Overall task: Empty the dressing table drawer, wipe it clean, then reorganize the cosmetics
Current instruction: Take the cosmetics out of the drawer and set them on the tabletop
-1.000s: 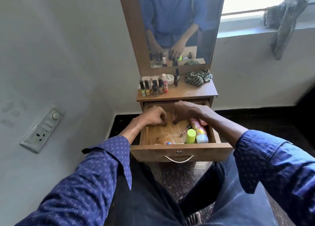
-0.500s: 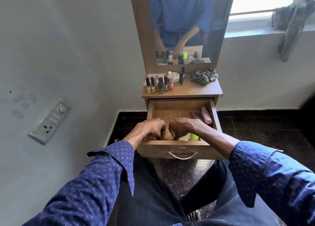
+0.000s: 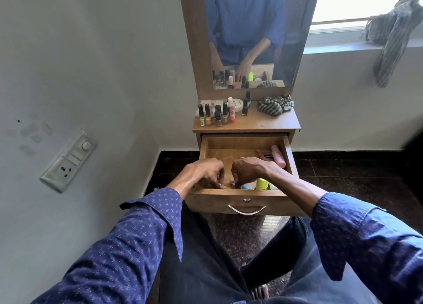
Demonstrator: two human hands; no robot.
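Both hands reach into the drawer [image 3: 288, 157]; left hand [image 3: 206, 172] and right hand [image 3: 248, 169] curl over small items at its front edge; grasp unclear; tube [image 3: 278, 156] lies behind the right hand.

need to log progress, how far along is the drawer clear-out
Partly emptied: nail polish bottles stand on the tabletop. In hand: the left hand and right hand reach into the open drawer, fingers curled at small items by its front; what they grip is hidden. Left: the pink tube and yellow-green bottle remain inside, and the striped cloth lies unused.
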